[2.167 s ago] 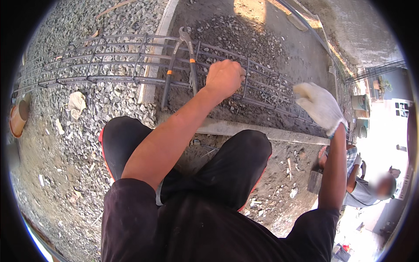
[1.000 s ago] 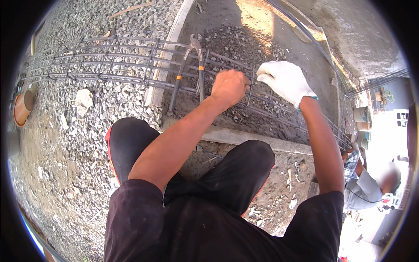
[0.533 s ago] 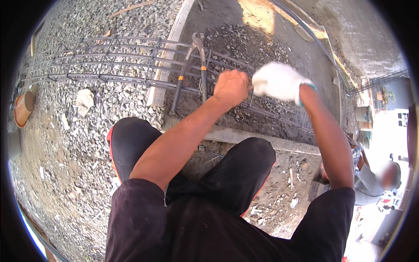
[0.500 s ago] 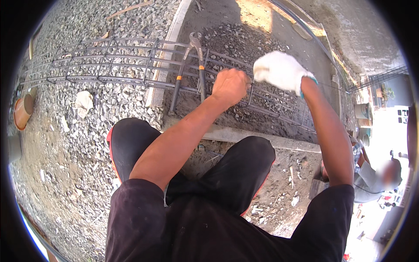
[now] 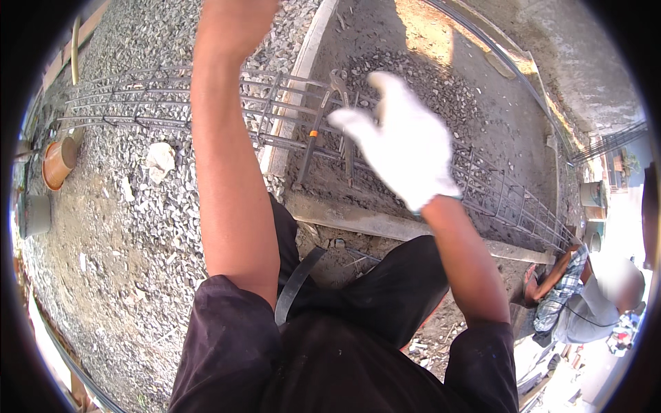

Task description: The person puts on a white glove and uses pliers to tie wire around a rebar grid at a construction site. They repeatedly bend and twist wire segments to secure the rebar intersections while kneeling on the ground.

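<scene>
My left hand (image 5: 237,24), bare and blurred, is raised past the far side of the rebar cage (image 5: 158,122), over the gravel. Its fingers are cut off by the top edge or smeared. My right hand (image 5: 410,148), in a white glove, hovers over the cage with thumb and fingers spread apart, holding nothing I can see. Close beside its thumb, a pair of pincers (image 5: 315,131) with an orange band on one handle leans across the bars. The glove partly covers the other handle. The cage has long steel bars tied with square stirrups.
Gravel (image 5: 158,227) spreads at the left, with a crumpled pale bag (image 5: 160,160), a brown bucket (image 5: 60,162) and a grey bucket (image 5: 34,215). Concrete edging (image 5: 358,217) crosses before my knees. A co-worker (image 5: 585,313) sits at the right beside the cage's far end.
My left hand has left the bars and swung up and leftward. The gloved right hand has shifted left toward the pincers and spread its fingers. The whole view has shifted too.
</scene>
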`<act>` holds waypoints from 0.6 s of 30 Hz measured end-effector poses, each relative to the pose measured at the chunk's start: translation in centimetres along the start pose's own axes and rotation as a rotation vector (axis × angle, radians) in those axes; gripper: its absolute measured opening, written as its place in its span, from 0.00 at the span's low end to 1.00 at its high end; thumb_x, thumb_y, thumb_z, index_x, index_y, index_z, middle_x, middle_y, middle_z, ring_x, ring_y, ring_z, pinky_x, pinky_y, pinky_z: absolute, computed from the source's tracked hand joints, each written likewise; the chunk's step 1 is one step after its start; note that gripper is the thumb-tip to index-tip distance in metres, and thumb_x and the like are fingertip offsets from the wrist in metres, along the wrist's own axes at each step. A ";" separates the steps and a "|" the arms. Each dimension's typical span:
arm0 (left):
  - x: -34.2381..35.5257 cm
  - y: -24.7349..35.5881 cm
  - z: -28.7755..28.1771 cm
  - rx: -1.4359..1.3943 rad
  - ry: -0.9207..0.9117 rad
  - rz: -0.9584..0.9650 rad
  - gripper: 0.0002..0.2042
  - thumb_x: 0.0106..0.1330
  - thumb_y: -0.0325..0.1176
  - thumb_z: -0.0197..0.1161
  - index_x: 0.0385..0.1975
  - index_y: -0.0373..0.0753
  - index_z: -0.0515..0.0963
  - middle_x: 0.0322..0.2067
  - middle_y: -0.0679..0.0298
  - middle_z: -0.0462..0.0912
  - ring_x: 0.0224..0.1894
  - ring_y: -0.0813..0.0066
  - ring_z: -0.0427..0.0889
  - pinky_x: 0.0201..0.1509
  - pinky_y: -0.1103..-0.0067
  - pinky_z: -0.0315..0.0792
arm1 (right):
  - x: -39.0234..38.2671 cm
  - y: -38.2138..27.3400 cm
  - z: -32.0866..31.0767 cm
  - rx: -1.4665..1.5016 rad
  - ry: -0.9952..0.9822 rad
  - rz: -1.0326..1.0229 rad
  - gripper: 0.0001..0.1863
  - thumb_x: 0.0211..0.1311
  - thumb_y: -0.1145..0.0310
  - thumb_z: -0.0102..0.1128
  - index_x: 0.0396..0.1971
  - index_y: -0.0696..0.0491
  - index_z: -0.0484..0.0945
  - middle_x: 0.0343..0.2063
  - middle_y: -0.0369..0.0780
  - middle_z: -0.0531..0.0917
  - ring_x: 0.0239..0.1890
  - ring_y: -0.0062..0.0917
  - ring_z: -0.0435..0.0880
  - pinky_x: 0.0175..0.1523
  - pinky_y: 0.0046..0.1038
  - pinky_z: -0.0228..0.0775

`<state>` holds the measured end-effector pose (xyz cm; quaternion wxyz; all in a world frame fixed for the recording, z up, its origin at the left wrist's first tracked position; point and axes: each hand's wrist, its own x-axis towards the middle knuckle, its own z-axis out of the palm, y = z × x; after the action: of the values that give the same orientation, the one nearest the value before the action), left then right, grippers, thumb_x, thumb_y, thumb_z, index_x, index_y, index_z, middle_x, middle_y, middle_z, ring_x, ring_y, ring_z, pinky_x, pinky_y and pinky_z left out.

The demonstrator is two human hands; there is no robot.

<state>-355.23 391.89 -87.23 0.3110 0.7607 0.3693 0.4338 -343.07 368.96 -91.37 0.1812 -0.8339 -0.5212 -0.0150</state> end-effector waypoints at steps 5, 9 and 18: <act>-0.4 -1.7 0.6 -0.297 0.083 -0.093 0.11 0.75 0.33 0.69 0.44 0.33 0.92 0.32 0.61 0.92 0.33 0.75 0.86 0.38 0.74 0.78 | 1.2 -2.7 5.2 -0.139 -0.262 0.056 0.55 0.65 0.38 0.74 0.81 0.56 0.60 0.55 0.56 0.83 0.55 0.46 0.91 0.55 0.48 0.86; -1.1 -0.2 2.9 -0.296 -0.114 -0.117 0.13 0.74 0.35 0.69 0.44 0.30 0.90 0.32 0.59 0.92 0.31 0.72 0.88 0.37 0.73 0.79 | 0.4 -3.2 5.0 -0.092 -0.321 0.148 0.47 0.68 0.56 0.71 0.81 0.57 0.59 0.57 0.56 0.81 0.55 0.49 0.90 0.55 0.50 0.86; -1.8 -0.1 3.4 -0.314 -0.187 -0.059 0.15 0.75 0.36 0.67 0.49 0.28 0.90 0.34 0.56 0.93 0.32 0.70 0.90 0.39 0.71 0.81 | -1.3 -1.5 4.5 -0.088 -0.314 0.130 0.28 0.75 0.63 0.66 0.67 0.60 0.68 0.54 0.55 0.84 0.54 0.51 0.90 0.55 0.50 0.86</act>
<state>-352.85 389.96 -89.58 0.4715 0.7288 0.2887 0.4040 -345.70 369.81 -95.43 0.0616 -0.8651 -0.4868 0.1045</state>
